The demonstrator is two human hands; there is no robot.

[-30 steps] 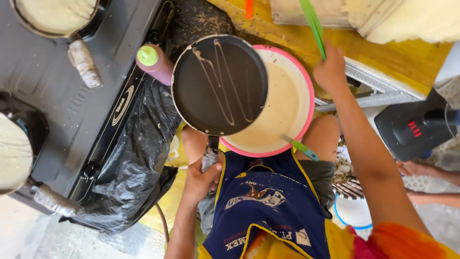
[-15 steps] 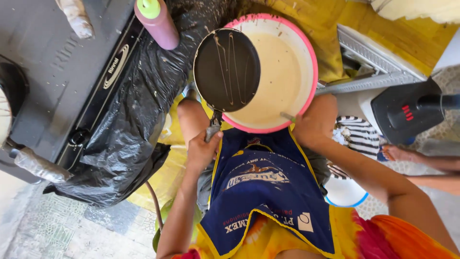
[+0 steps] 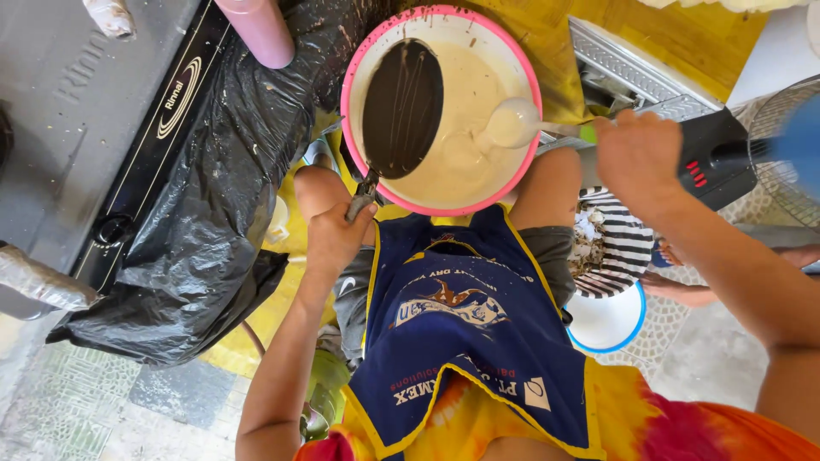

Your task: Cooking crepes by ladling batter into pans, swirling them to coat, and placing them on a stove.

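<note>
Your left hand point(image 3: 335, 236) has its grip wrapped tight around the handle of the small black pan point(image 3: 403, 107), which hangs tilted on edge inside the pink-rimmed basin point(image 3: 359, 64), its dark face streaked with thin lines of batter and its lower edge down near the pale batter point(image 3: 478, 94). Judging by that tilt, keep the pan over the basin so any run-off falls back into the batter rather than onto your knees just below the basin. Your right hand point(image 3: 636, 154), out to the right of the basin, has its grip pressed together on the green handle of the ladle point(image 3: 511, 122), whose white bowl sits coated at the batter's surface right of the pan. Lift it level and let it drain before you carry it across to the pan; a steady wrist should give a thinner, more even film. Your left forearm comes straight up from below the basin, wrist cocked; your right arm reaches in long from the lower right. Left of the basin lie a black plastic sheet point(image 3: 196, 205) and a stove point(image 3: 94, 128).
</note>
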